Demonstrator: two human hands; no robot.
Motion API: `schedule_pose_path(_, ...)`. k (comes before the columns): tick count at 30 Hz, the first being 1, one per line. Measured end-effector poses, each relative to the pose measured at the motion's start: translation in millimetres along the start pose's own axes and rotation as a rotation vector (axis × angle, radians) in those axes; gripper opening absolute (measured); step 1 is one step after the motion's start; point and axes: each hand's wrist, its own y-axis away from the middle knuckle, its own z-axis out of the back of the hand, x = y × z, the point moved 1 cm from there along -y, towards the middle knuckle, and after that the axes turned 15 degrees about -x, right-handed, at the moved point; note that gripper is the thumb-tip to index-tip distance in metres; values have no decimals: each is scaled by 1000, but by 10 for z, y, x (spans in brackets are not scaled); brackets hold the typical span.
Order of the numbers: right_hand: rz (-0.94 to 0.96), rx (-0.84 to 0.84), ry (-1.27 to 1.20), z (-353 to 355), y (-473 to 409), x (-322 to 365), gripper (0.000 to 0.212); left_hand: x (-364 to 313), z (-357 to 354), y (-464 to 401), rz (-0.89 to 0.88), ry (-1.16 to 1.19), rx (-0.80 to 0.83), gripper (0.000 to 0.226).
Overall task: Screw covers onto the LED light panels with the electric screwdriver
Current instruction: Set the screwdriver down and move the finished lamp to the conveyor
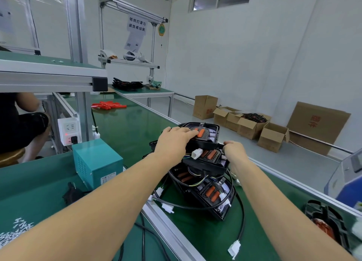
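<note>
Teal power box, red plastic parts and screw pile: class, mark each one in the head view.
teal power box (98, 163), head view, front face
red plastic parts (108, 105), head view, middle of heap
screw pile (16, 231), head view, centre of the heap

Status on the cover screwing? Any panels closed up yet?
Done: nothing visibly. Stacked panels still show open orange LEDs and loose wires. In hand: left hand and right hand are handling the top panels. Left: all screwing; screws lie unused, no screwdriver in view.
</note>
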Motion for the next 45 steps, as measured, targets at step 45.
schedule_pose_path(45, 870, 182, 756, -72, 339, 306, 59, 173, 336, 396, 291, 98, 25, 78)
